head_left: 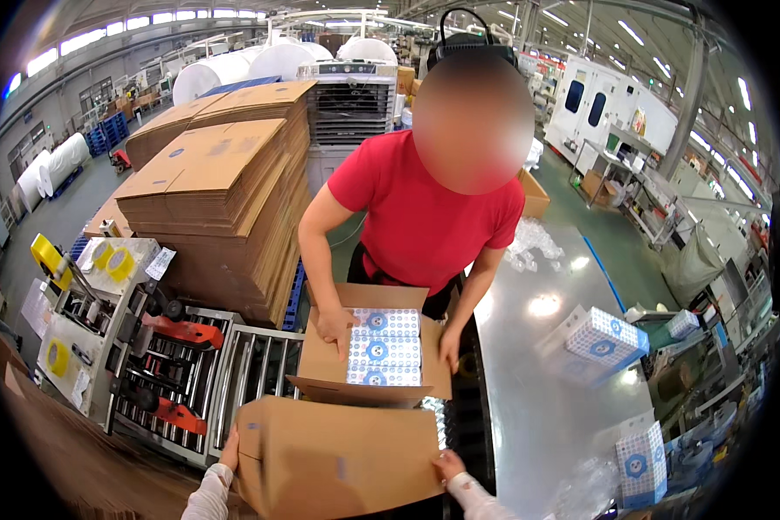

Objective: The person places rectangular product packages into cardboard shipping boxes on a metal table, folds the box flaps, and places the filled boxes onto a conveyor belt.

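Nearest the camera, at 6 o'clock, a closed brown cardboard box is held between the person's two hands. Its left edge is gripped by the left hand at about 7 o'clock, with the fingers curled against the side wall. Its lower right corner is gripped by the right hand at about 5 o'clock, with the fingers pressed to the cardboard. Both hands are thus closed on the box, one at each side.

Just beyond it, toward 12 o'clock, an open carton is seen, its flaps spread, and blue-and-white patterned packs are laid flat inside it. The carton is touched on both sides by the hands of a co-worker in a red shirt, who stands across from the camera.

At 9 o'clock a roller conveyor and a taping machine with yellow tape rolls are placed. At 10 to 11 o'clock a tall stack of flattened cardboard is piled. At 3 to 4 o'clock a shiny steel table is set, and two more patterned boxes are stood on it, well apart.
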The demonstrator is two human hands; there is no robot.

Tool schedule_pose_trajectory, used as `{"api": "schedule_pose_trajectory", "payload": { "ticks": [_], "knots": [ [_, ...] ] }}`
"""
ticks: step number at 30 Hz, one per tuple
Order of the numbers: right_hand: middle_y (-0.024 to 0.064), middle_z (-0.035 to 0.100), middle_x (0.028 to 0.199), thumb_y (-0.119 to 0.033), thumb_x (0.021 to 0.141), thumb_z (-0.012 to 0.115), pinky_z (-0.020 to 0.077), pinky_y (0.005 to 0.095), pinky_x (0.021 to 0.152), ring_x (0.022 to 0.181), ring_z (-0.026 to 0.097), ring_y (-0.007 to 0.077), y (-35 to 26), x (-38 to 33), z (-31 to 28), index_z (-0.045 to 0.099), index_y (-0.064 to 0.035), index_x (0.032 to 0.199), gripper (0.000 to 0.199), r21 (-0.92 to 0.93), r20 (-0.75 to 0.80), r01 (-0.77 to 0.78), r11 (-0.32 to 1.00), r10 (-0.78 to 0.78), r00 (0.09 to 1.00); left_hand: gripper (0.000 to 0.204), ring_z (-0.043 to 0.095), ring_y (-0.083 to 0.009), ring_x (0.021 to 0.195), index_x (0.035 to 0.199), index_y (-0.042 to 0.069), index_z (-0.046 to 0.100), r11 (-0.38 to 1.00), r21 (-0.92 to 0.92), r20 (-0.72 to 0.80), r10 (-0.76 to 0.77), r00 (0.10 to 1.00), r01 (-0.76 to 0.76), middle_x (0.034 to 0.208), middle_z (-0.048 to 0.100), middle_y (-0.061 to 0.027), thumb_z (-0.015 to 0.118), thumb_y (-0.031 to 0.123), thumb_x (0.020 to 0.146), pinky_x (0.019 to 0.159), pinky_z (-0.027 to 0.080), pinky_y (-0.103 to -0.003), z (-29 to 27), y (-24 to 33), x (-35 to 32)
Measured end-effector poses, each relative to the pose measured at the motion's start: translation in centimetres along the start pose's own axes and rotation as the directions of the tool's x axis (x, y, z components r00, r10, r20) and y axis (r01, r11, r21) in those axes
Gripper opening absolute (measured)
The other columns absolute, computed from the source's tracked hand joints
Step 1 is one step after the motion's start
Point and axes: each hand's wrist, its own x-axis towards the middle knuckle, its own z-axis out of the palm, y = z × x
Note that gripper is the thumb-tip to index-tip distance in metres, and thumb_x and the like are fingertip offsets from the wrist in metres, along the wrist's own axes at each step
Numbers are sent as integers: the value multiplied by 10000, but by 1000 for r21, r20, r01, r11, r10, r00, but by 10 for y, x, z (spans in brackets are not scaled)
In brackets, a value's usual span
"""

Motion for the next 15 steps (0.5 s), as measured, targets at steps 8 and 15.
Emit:
{"api": "schedule_pose_trajectory", "payload": {
  "ticks": [8,15],
  "knots": [
    [74,605,1105,-109,872,725,522,275,819,943,617,156,-292,-178,160,432,0,1289,521,-92,414,382,920,-313,854,680,419,-238,1269,1405,147,419,704,65,331,-684,650,707,1413,425,-48,472,631,930,1029,384,-457,102,-46,16],
    [153,648,1047,-525,865,654,520,391,793,912,649,312,-266,-164,169,558,-32,1246,630,-694,365,408,593,-199,909,618,501,-363,1196,1368,29,473,797,397,205,406,891,-455,1298,491,-229,692,347,886,1037,401,-407,321,130,25]
  ]
}}
